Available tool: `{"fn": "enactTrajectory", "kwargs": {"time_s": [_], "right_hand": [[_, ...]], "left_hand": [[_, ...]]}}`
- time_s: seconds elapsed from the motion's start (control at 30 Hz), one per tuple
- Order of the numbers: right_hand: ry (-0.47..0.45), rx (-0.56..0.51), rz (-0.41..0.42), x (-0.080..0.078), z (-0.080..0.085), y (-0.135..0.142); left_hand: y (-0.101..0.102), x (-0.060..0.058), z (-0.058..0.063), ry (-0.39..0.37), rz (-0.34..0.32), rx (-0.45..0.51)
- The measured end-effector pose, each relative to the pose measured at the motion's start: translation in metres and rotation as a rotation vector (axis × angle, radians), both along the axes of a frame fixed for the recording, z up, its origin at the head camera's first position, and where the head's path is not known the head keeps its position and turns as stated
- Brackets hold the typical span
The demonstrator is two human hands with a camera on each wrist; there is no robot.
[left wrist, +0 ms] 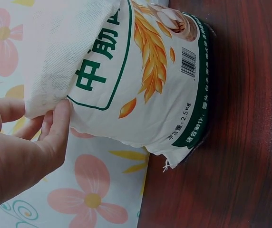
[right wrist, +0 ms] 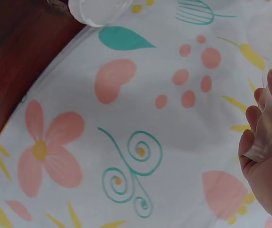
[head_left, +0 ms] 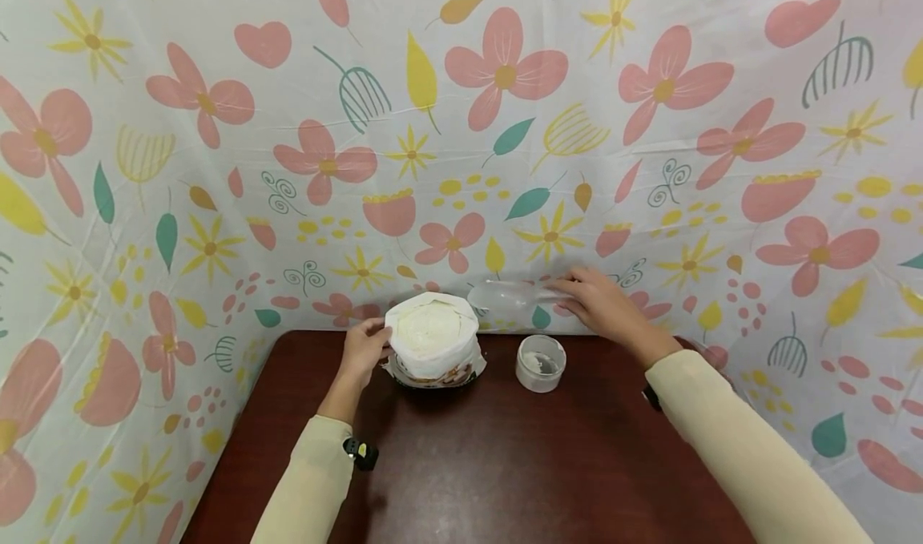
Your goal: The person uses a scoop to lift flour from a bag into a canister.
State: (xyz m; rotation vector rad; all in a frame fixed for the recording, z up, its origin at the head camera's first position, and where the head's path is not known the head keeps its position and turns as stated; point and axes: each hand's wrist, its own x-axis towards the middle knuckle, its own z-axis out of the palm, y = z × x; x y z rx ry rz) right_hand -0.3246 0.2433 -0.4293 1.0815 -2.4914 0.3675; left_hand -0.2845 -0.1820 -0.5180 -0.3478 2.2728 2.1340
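Note:
My left hand (head_left: 363, 350) pinches the folded-down rim of a white cloth flour bag (head_left: 425, 366) between thumb and fingers. Pale flour (head_left: 431, 325) shows inside its wide mouth. Printed wheat ears and 2.5kg face the left wrist view on the bag (left wrist: 150, 114). In my right hand (head_left: 598, 302) is the handle of a clear plastic scoop (head_left: 505, 296), its bowl pointing left, above the table and just right of the bag's mouth. A round clear tub (head_left: 539, 380) stands below the scoop, with some white powder at the bottom.
The dark red-brown table (head_left: 461, 472) ends at the back against a flower-printed curtain (head_left: 505, 151), which also runs along the sides. Bag and tub both stand near that back edge. A black band (head_left: 360, 453) is on the left wrist.

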Motion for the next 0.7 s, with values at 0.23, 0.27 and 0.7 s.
{"fn": "enactTrajectory", "kwargs": {"time_s": [0.23, 0.27, 0.7], "right_hand": [[-0.004, 0.08, 0.015, -0.007, 0.015, -0.014], [-0.003, 0.096, 0.013, -0.008, 0.017, -0.016], [0.009, 0.176, 0.028, -0.023, 0.025, -0.037]], "left_hand": [[-0.001, -0.001, 0.0, 0.0, 0.011, -0.001], [-0.001, -0.001, 0.0, 0.001, 0.015, 0.0], [-0.004, -0.002, -0.003, 0.003, 0.061, 0.019]]}}
